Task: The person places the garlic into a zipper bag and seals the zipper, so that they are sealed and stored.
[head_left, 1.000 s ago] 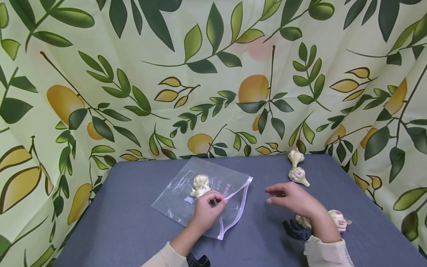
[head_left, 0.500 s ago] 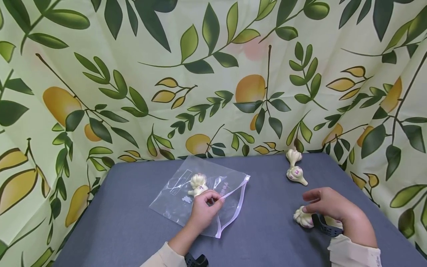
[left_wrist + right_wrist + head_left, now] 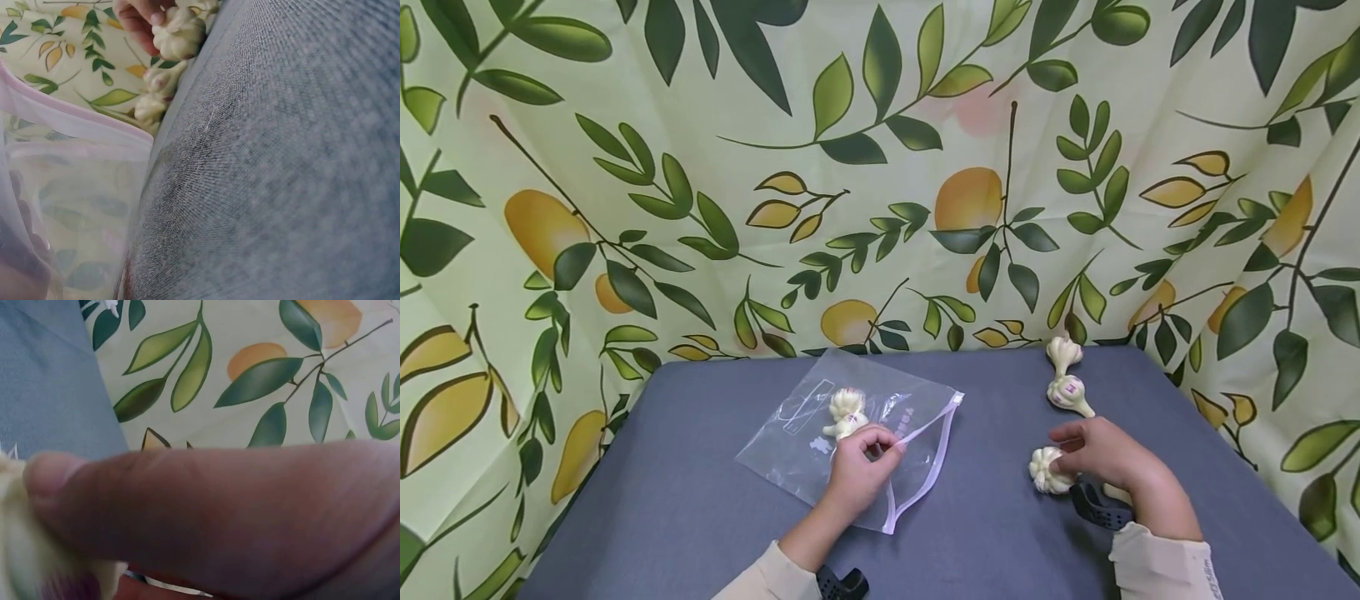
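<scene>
A clear zip bag with a pale pink-white zip edge lies on the table, two garlic bulbs inside it. My left hand pinches the bag's top edge, and its mouth gapes at the right. My right hand grips another garlic bulb, to the right of the bag. In the left wrist view that bulb is in the fingers, close to the table surface. The right wrist view shows my thumb pressed on the bulb, which the frame edge cuts off.
Two garlic bulbs lie together at the back right of the grey-blue table. Another pale bulb is mostly hidden behind my right wrist. A leaf-and-fruit patterned cloth rises behind the table.
My right hand went right, to the garlic bulbs at the near right, and has now moved one of them left. My left hand stays on the bag's edge.
</scene>
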The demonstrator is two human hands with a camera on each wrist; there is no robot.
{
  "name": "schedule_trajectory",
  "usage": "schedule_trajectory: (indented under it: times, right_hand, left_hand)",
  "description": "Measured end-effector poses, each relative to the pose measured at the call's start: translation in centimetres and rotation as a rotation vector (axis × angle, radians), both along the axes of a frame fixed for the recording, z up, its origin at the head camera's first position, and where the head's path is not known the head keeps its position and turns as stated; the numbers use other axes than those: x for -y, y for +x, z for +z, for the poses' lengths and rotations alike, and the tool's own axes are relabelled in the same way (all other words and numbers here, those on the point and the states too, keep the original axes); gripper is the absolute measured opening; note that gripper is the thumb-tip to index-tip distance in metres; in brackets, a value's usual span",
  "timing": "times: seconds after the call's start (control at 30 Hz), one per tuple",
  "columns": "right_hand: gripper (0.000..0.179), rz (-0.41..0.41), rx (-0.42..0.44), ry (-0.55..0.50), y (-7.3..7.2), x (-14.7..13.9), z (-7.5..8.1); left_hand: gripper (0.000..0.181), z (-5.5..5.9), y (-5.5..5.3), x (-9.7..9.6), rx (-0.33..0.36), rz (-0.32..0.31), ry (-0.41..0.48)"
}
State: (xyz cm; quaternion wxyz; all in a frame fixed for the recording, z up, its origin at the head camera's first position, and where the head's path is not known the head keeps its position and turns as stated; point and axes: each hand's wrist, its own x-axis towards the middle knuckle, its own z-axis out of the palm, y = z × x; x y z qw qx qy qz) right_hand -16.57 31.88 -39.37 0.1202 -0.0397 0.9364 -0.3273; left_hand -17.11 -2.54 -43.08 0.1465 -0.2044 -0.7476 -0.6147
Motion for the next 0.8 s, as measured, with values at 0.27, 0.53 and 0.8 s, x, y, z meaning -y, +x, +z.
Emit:
schedule_trajectory:
  times: [0.27,0.53,0.8]
  right_hand:
    - [0.059,-0.014,0.029,-0.005,-0.1,-0.2,-0.6]
    - [0.059,0.103,0.055,-0.049,-0.7,0.5,-1.4]
    - [0.06,0.164,0.009,-0.021,-0.8,1.1,-1.6]
  left_hand:
    - [0.006,0.0,0.0,0.0,-0.036,-0.014,0.015]
    - [0.006,0.0,-0.1,0.0,-0.042,-0.01,0.019]
    - [0.005,-0.1,0.0,0.1,-0.045,-0.013,0.025]
